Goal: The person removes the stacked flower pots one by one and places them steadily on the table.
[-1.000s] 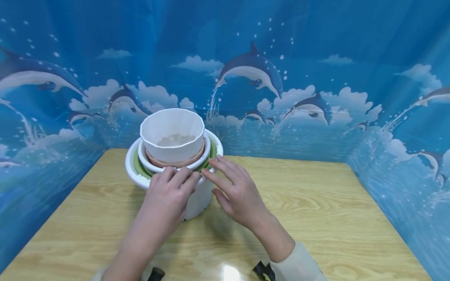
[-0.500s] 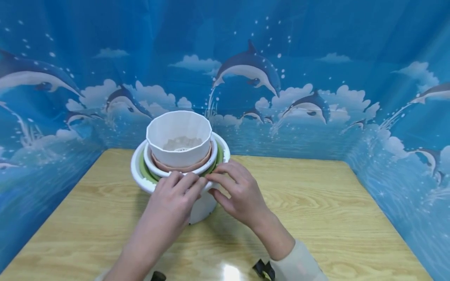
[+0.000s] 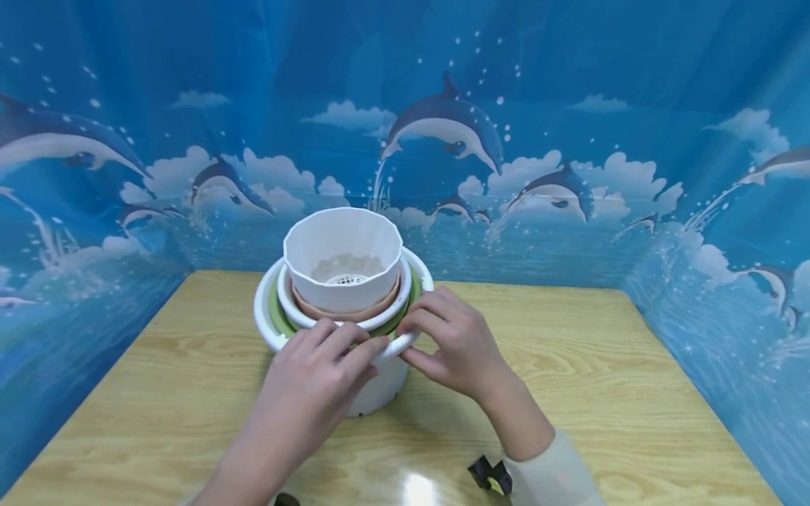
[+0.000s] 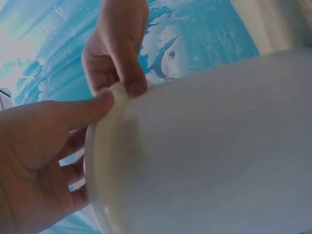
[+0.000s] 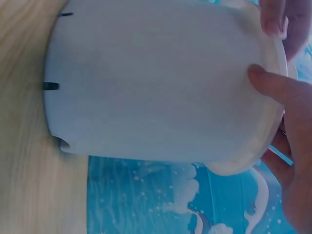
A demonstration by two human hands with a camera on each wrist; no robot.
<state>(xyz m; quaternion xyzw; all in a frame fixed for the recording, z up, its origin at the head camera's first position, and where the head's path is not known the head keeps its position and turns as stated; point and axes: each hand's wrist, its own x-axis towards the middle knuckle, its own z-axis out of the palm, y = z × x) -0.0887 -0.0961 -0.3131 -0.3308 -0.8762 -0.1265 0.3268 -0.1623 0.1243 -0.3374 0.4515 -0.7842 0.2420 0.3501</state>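
A nested stack of plant pots stands on the table in front of me in the head view. The outermost is a large white pot point(image 3: 261, 320) with a broad rim. Inside it sit a green pot point(image 3: 276, 309), a smaller white pot point(image 3: 286, 299), a terracotta-coloured pot point(image 3: 344, 315) and, on top, a white faceted pot point(image 3: 342, 294) with drainage holes. My left hand point(image 3: 316, 376) grips the near side of the large white rim, thumb outside in the left wrist view. Just right of it, my right hand point(image 3: 455, 346) pinches the same rim, its thumb point(image 5: 268, 84) on the outer wall.
The stack rests on a wood-grain table point(image 3: 569, 365). A blue curtain point(image 3: 304, 84) printed with dolphins surrounds the table at the back and sides. Black clip-like pieces point(image 3: 490, 476) are near the right sleeve point(image 3: 557, 474).
The pot stack has shifted to the right and nearer to me, both hands moving with it. My right hand's fingers, loosely spread at first, have closed onto the rim.
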